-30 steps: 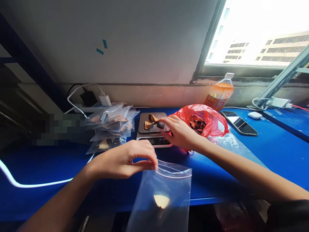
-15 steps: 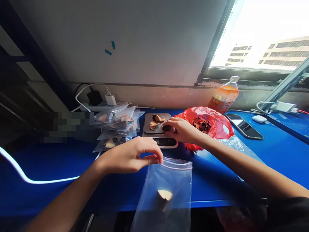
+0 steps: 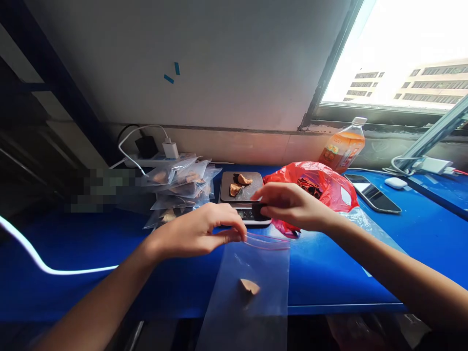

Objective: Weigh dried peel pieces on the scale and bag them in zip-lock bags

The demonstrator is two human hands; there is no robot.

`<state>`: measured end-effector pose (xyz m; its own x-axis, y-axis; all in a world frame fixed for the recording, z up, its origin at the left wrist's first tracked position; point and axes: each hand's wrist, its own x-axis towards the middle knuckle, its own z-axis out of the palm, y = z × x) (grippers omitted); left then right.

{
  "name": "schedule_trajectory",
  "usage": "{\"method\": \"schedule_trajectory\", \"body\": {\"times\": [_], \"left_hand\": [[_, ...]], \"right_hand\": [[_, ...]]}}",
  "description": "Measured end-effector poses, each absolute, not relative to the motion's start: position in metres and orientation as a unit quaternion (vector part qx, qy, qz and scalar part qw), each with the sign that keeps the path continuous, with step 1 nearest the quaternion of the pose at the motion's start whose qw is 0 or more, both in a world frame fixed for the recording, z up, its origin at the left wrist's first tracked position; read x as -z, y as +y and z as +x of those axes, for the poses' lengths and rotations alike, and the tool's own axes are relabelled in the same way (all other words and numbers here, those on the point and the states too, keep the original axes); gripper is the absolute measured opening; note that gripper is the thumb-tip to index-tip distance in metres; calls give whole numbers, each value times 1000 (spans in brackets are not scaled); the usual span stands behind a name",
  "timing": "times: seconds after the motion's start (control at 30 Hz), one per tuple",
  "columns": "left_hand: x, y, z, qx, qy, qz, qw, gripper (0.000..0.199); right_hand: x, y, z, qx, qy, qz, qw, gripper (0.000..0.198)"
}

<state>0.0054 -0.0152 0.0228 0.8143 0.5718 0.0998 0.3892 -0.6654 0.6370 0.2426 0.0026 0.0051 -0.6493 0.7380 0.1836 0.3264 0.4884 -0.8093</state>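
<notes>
My left hand (image 3: 201, 231) pinches the top edge of a clear zip bag (image 3: 268, 268), which hangs over the front of the desk. Inside the bag lies a pale, curved dried piece (image 3: 249, 286). My right hand (image 3: 296, 207) is closed on a dark piece (image 3: 258, 211), perhaps dried peel, just over the front of a small digital scale (image 3: 227, 180). Two brown dried peel pieces (image 3: 236, 189) rest on the scale's plate. To the right, a red plastic bag (image 3: 288, 170) stands open with many dark dried pieces (image 3: 310, 187) in it, partly hidden by my right hand.
Several filled zip bags (image 3: 183, 190) are piled left of the scale. Behind the red bag stands a bottle of orange drink (image 3: 343, 146). A phone (image 3: 378, 195) and a white case (image 3: 396, 183) lie on the right. A white cable (image 3: 40, 261) crosses the blue desk (image 3: 329, 278) at left.
My right hand has moved from the scale's plate toward me with the dark piece in it. My left hand still pinches the zip bag, whose mouth has tilted slightly.
</notes>
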Motion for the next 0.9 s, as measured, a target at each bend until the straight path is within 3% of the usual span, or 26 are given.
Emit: {"method": "schedule_trajectory", "body": {"times": [0.1, 0.3, 0.53, 0.63, 0.77, 0.9], "left_hand": [[-24, -15, 3, -161, 261, 899, 313, 15], [-26, -17, 4, -159, 257, 900, 313, 15], [-26, -15, 2, -154, 279, 891, 324, 13], [-28, -14, -3, -160, 282, 890, 320, 14], [-32, -13, -11, -182, 302, 883, 309, 15], [-33, -11, -18, -204, 318, 873, 307, 15]], "right_hand": [[-18, -18, 243, -370, -863, -296, 177, 21], [3, 25, 223, -7, -900, -317, 299, 26], [27, 80, 203, 130, -948, -231, 177, 25], [20, 71, 202, 77, -949, -223, 212, 21], [-10, 37, 211, -176, -867, -315, 345, 22], [-35, 0, 226, -352, -829, -332, 280, 20]]}}
